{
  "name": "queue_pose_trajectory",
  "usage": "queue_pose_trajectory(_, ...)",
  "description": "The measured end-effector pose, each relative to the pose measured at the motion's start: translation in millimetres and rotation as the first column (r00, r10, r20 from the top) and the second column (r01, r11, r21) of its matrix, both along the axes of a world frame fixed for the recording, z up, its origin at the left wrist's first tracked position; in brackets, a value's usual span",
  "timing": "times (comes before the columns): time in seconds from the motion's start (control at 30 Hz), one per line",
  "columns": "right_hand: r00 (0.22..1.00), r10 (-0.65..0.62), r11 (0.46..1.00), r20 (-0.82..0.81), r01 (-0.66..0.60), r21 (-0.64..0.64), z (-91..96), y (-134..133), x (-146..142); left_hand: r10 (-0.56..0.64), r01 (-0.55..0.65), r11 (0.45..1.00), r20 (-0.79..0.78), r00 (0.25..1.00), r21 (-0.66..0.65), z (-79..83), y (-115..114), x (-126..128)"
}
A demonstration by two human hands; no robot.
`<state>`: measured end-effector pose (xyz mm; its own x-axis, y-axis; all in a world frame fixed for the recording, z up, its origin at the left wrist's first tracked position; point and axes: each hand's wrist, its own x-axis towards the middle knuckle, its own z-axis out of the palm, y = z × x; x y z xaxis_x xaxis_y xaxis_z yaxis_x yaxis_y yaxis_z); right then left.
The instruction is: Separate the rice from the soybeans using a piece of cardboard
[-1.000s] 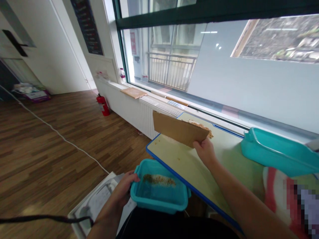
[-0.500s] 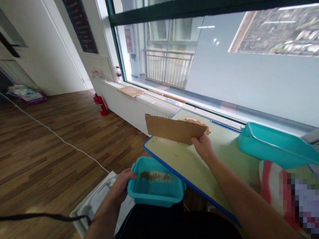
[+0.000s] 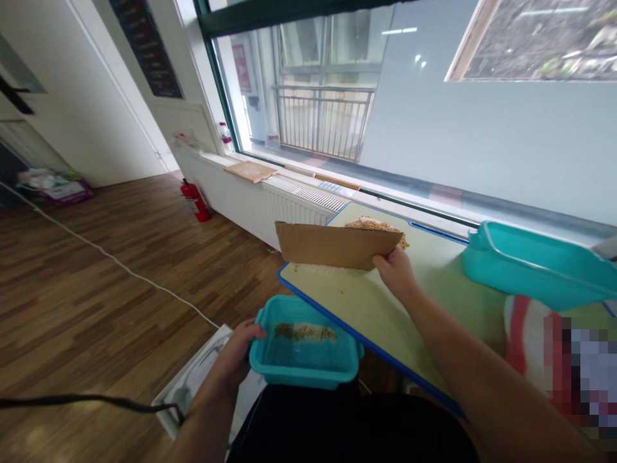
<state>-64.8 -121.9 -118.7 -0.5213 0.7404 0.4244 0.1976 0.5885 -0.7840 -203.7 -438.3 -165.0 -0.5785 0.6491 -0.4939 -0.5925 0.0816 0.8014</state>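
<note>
Cardboard scraper now stands lower, its edge on the table. Left hand grips the teal tub below the table edge; right hand pinches the scraper before the grain — a misaligned tub risks spillage onto the floor.

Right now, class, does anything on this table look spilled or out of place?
Yes. Loose grain lies heaped directly on the table, behind the cardboard held by the right hand. More grain sits in the teal tub that the left hand holds below the edge.
</note>
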Motion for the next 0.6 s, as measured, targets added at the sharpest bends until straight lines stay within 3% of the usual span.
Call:
queue_pose_trajectory(0.3,0.999,0.035,0.999,-0.032,-0.035,-0.002,6.4,-3,-1,0.060,-0.058,0.996,0.038,0.997,-0.063,7.8,-2,-15)
queue_pose_trajectory(0.6,0.982,0.147,0.983,-0.121,-0.159,-0.092,3.5,2,-1,-0.022,0.035,0.995,0.129,0.991,-0.095,12.5,11,-32)
